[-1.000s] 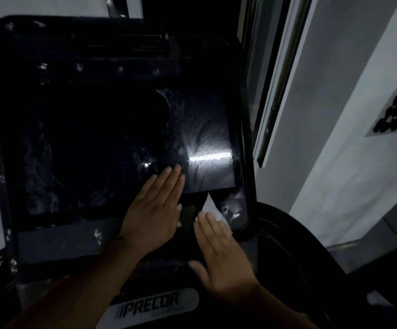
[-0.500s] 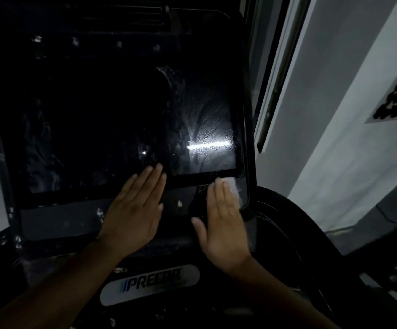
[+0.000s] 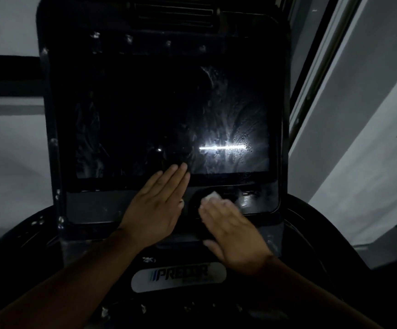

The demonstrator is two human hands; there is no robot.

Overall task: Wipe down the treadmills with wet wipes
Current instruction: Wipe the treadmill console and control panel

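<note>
A black treadmill console (image 3: 112,210) fills the middle of the head view, with a dark glossy screen (image 3: 169,119) that shows wet streaks and a bright light reflection on its right half. My left hand (image 3: 156,207) lies flat, fingers together, on the panel just below the screen's bottom edge. My right hand (image 3: 230,230) presses a white wet wipe (image 3: 210,197) against the glossy lower panel, right of the left hand; only a small crumpled edge of the wipe shows past my fingertips. A silver PRECOR badge (image 3: 178,276) sits below both hands.
Curved black handrails (image 3: 316,224) wrap around the console's sides. A window frame (image 3: 316,74) and a pale wall (image 3: 371,143) stand close on the right. A pale wall with a dark band (image 3: 7,74) lies behind on the left. The room is dim.
My right hand has slid with the wipe from the panel's lower right corner leftward and down toward the middle. My left hand stays flat in about the same spot.
</note>
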